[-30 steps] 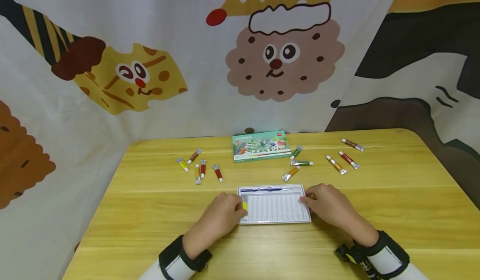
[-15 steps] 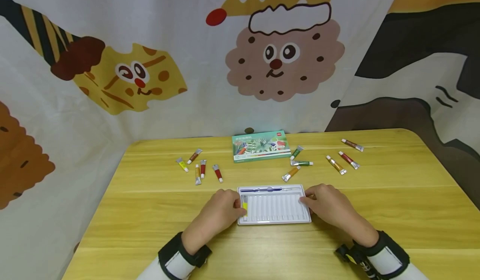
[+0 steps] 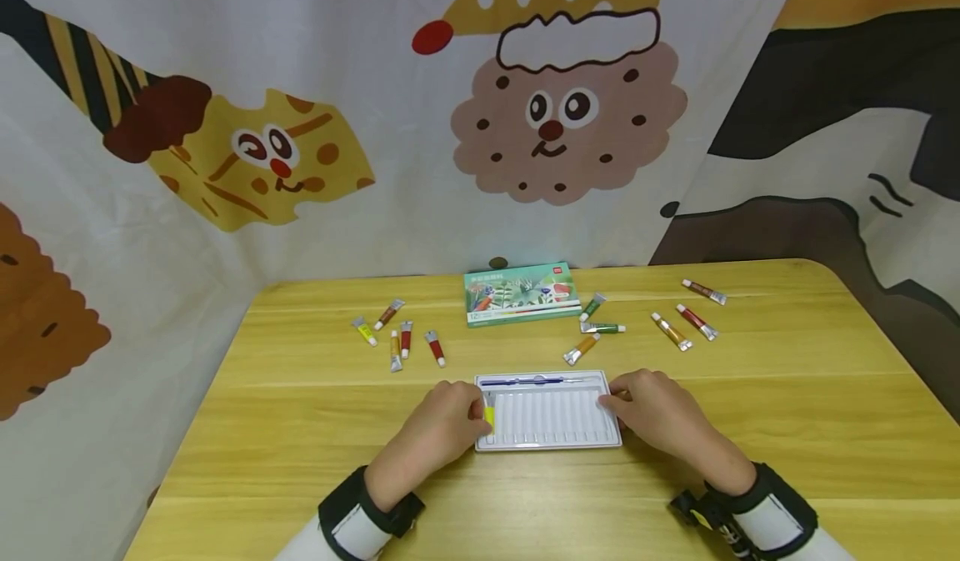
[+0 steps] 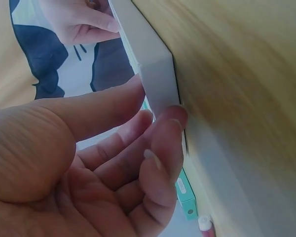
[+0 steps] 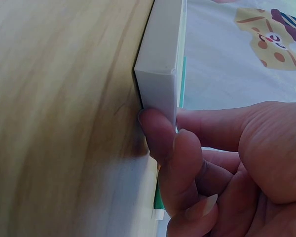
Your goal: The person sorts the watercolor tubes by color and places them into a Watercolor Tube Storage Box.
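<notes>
A white plastic paint tray (image 3: 555, 419) with a row of narrow slots lies on the table in front of me. A yellow paint tube (image 3: 490, 417) lies in its leftmost slot, and a thin blue paintbrush (image 3: 525, 382) in the long groove at the back. My left hand (image 3: 446, 419) grips the tray's left end, thumb at the rim beside the yellow tube. The left wrist view shows curled fingers against the white side wall (image 4: 155, 64). At the right end, my right hand (image 3: 660, 407) pinches the tray between thumb and fingers, its index fingertip low on the wall (image 5: 158, 94).
Behind the tray stands a green paint box (image 3: 521, 294) lying flat. Several loose tubes, among them a dark red tube (image 3: 436, 348), lie at the back left. More lie to the right, including a green tube (image 3: 603, 328) and a red tube (image 3: 697, 322). A printed curtain (image 3: 405, 236) hangs behind.
My left hand has shifted slightly left, its fingers coming off the yellow tube to the tray's edge. The right hand and the tray have stayed in place.
</notes>
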Demonstrator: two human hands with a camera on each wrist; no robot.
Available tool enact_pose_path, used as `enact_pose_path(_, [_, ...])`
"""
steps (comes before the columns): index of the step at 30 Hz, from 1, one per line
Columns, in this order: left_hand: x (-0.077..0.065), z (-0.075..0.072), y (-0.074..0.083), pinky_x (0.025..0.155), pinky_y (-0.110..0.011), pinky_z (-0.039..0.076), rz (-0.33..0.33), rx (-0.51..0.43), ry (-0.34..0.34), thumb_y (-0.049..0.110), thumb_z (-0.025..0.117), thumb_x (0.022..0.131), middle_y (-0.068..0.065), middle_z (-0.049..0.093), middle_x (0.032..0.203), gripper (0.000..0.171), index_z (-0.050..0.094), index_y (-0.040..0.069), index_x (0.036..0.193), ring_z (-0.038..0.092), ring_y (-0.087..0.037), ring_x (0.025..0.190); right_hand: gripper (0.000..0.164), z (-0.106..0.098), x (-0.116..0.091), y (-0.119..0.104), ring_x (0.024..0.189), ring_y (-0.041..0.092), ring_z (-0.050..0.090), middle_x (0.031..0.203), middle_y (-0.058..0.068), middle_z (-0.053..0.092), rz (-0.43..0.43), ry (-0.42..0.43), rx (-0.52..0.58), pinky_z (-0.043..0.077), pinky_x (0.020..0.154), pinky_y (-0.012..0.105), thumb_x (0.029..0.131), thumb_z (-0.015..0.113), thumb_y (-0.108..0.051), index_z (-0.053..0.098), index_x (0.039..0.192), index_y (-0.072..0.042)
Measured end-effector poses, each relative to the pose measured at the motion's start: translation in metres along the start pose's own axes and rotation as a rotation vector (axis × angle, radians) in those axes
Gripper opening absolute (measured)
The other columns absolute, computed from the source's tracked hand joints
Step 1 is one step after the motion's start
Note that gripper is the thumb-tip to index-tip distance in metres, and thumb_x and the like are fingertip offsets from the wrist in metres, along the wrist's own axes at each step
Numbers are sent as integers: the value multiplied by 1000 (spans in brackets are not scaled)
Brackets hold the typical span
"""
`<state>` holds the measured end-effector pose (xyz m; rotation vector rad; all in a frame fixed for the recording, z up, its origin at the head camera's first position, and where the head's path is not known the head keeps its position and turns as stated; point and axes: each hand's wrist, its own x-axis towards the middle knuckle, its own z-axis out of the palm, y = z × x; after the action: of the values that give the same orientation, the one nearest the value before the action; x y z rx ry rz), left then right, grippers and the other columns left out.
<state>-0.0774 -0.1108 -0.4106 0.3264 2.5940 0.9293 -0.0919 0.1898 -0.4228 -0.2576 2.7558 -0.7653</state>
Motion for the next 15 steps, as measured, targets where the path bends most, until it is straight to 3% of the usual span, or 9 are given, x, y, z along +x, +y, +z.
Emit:
enact_pose_path(9, [0,-2,1,56,-28,35,22,32,33,13,78,94,2,47,64,29,60,13,71,47,-15,60,19,-3,-1,0,67,15,53,90,4,73,1,4,5,37,57,29,97,75,-14,79,106,2])
enact_pose_path(12, [-2,-5,1,55,-28,36,23,56,83,15,77,95,2,51,64,23,65,14,76,48,-15,59,19,-1,-1,1,65,14,52,88,3,72,0,1,20,36,56,28,97,74,-15,79,106,1])
enact_pose_path(15, [-4,-9,0,58,-31,44,31,115,161,17,78,95,-2,64,76,11,72,11,88,56,-16,66,19,0,-1,1,64,14,52,87,2,71,0,2,27,35,55,27,97,75,-15,79,107,1])
